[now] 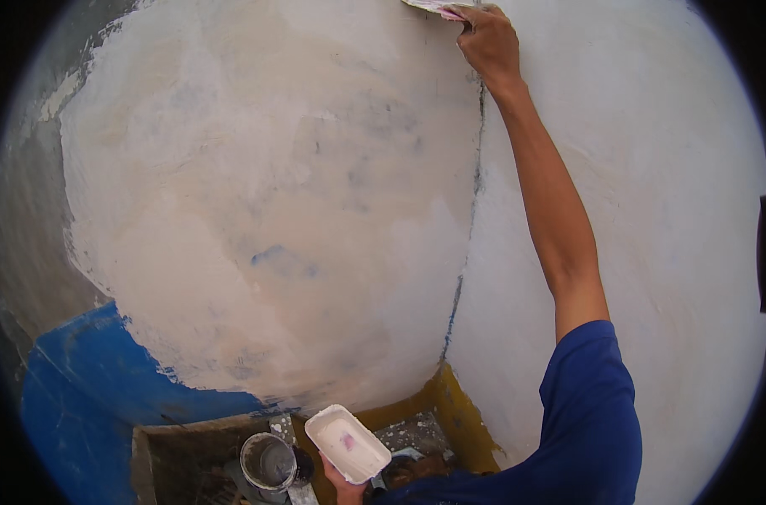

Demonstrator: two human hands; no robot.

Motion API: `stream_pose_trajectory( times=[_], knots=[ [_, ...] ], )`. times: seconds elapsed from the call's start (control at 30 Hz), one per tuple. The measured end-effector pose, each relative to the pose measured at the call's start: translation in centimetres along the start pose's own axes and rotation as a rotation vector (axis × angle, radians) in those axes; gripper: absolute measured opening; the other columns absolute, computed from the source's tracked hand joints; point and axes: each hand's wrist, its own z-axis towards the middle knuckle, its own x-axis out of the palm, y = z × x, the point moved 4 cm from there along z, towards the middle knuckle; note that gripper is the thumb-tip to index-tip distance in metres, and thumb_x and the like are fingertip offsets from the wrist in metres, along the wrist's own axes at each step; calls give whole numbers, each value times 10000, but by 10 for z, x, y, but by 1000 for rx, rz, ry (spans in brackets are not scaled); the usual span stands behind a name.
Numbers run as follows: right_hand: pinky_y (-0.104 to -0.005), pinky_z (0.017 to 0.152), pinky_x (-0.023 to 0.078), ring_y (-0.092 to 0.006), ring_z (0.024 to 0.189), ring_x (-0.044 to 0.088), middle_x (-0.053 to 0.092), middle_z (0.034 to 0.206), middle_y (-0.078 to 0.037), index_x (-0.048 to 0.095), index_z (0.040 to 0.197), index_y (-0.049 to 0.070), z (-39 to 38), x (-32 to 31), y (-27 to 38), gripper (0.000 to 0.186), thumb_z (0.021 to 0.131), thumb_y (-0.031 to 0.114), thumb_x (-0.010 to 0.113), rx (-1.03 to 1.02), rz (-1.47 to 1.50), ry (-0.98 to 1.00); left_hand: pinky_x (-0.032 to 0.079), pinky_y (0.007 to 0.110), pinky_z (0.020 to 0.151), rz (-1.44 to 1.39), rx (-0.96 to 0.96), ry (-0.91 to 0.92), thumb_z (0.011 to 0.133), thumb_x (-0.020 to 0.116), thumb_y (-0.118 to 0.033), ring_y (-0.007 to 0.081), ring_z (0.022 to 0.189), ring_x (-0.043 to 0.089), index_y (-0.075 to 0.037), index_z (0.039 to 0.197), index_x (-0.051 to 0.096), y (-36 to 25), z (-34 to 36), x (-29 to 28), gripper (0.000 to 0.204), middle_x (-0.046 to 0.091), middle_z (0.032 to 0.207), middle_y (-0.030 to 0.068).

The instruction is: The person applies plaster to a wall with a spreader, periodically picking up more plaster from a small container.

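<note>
**Q:** What does the raised right hand (486, 38) grasp, and where does the tool lie?

**A:** Its fingers are curled shut on the handle of a flat, pale-bladed putty knife (438, 6), cut off by the upper edge of the view. The blade projects leftward from the knuckles, its long axis near horizontal, pressed at the inner corner (476, 177) where the patchy cream-skimmed wall (265, 194) meets the whiter plastered wall (652, 168).

**Q:** And the left hand (343, 486)?

**A:** Low in the view, its fingers are wrapped under a white rectangular plastic tray (348, 443) smeared with white filler and a pink spot. Held tilted, the tray lies well apart from the blade, directly below it.

**Q:** What surrounds the tray?

**A:** A grey round bucket (268, 461) just beside it, a yellow-painted skirting band (460, 417), and a remnant of blue paint (88, 379) to the left.
</note>
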Motion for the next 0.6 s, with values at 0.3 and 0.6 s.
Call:
stream_pose_trajectory(
  times=[0.3, 0.6],
  knots=[
    [-392, 912, 507, -314, 1058, 639, 758, 1030, -61, 765, 1112, 105, -88, -35, 35, 475, 707, -91, 614, 77, 102, -74, 454, 611, 1049, -13, 9, 11, 1000, 417, -600, 369, 1244, 567, -172, 1478, 460, 2, 1, -8, 644, 564, 1399, 101],
    [-409, 943, 533, -347, 1065, 661, 728, 1119, -151, 766, 1158, 148, -31, 35, 21, 495, 736, -80, 642, 79, -35, -137, 464, 599, 1039, 69, 68, -60, 1002, 419, -597, 369, 1226, 573, -165, 1480, 456, 0, -1, 3, 645, 565, 1389, 107]
  ],
)
